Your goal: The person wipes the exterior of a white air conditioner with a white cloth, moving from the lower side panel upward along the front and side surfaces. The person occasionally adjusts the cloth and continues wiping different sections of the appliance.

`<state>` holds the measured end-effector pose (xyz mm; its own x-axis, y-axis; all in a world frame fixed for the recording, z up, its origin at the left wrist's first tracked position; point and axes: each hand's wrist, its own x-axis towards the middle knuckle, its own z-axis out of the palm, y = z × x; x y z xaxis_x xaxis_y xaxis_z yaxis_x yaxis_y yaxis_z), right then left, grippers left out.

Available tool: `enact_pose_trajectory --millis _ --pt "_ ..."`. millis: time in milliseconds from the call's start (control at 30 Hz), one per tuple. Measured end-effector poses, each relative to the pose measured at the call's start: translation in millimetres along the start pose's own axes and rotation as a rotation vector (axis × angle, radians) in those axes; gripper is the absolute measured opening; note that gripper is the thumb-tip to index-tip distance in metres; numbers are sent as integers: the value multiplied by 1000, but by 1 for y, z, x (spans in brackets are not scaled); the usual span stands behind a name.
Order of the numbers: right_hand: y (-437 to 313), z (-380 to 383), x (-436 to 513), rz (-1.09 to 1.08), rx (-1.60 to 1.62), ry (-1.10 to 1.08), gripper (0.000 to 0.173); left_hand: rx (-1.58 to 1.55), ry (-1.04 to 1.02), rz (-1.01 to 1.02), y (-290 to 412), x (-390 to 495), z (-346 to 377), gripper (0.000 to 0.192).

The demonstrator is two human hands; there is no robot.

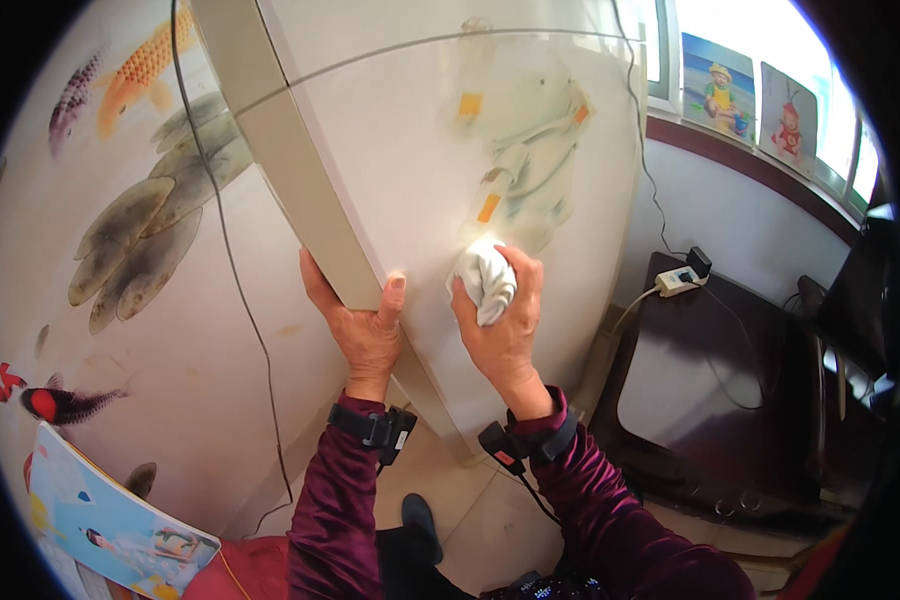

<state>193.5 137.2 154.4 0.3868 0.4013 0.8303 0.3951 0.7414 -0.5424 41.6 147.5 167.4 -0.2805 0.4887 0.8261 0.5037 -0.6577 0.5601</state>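
Observation:
My right hand (506,322) grips a crumpled white cloth (487,281) against the glossy white face of a tall panel (420,187), perhaps a cabinet or refrigerator door. Bright light reflects just above the cloth. My left hand (367,330) clasps the panel's beige edge (300,150), its thumb on the near face and its fingers around the far side. Higher on the glossy face are a grey-green picture or reflection and several orange patches (488,208). Both wrists wear black straps with small devices.
Left is a wall with painted carp (142,71) and leaves, crossed by a dark hanging cable (229,247). A picture board (120,517) leans at lower left. Right are a dark glossy table (690,375), a power strip (677,281) and a windowsill with two pictures. A shoe (421,525) shows on the tiles.

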Motion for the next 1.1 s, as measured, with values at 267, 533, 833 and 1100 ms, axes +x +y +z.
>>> enact_pose_trajectory --millis 267,533,833,1100 --pt "109 -54 -206 263 -91 -292 56 -75 -11 -81 1 -3 1 102" --pt "158 -90 -315 682 -187 -631 51 -83 -2 -93 1 -4 0 102" --pt "79 -107 -154 287 -107 -634 60 -137 -2 -78 3 -2 0 107" --pt "-55 -64 58 -389 -27 -398 73 53 24 -99 -5 -45 -27 73"
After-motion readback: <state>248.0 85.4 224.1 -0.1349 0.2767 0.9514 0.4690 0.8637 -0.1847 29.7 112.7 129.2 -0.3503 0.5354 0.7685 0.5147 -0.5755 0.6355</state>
